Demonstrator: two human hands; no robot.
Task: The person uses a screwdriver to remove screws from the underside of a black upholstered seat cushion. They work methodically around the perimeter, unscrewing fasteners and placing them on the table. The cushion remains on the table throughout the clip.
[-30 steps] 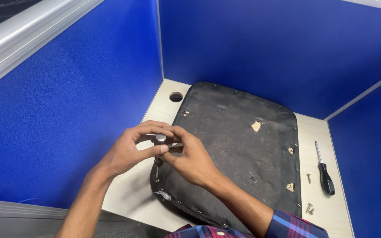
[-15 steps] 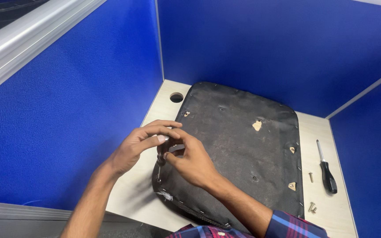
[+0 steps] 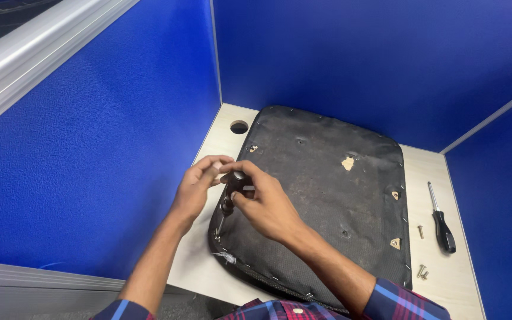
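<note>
Fingertips of left hand (image 3: 200, 186) and right hand (image 3: 265, 204) pinched together on small dark screwdriver (image 3: 230, 192), upright, tip on left edge of seat cushion (image 3: 327, 195); likely steadying tool. Second screwdriver (image 3: 442, 222) idle, well apart.

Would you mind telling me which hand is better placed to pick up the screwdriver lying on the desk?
Right, probably. The black-handled screwdriver lies at the desk's right edge, beyond the dark seat pad, on the right hand's side. The left hand sits further away.
</note>
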